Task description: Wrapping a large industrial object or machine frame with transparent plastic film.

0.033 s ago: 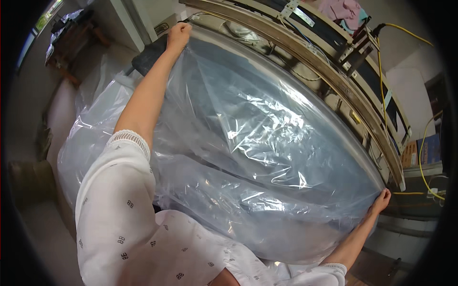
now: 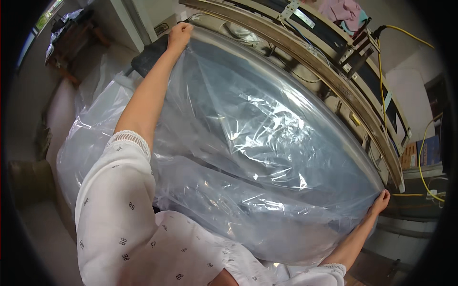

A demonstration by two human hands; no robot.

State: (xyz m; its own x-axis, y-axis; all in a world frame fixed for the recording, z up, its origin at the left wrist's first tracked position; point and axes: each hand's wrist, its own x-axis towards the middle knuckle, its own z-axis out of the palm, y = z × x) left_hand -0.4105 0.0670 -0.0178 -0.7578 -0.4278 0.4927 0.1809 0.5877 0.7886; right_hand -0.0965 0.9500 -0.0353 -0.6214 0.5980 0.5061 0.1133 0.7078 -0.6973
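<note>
A wide sheet of clear plastic film (image 2: 267, 138) stretches between my two hands, wrinkled and shiny, over a bluish-grey surface. My left hand (image 2: 179, 36) is closed in a fist on the film's far left corner, with that arm reaching far forward. At the right, my right hand (image 2: 380, 201) pinches the film's other far corner between closed fingers. The film's far edge runs taut between both hands, curved by the lens. Toward my body the film sags in loose folds, and more of it bunches up left of my left forearm.
Just beyond the film stands a long machine frame (image 2: 305, 59) with a wooden bar, metal brackets and wires. A yellow cable (image 2: 382, 86) hangs at its right. Pink cloth (image 2: 341, 14) lies at the back. Cardboard boxes (image 2: 424, 151) sit far right; a brown stool-like block (image 2: 32, 183) stands left.
</note>
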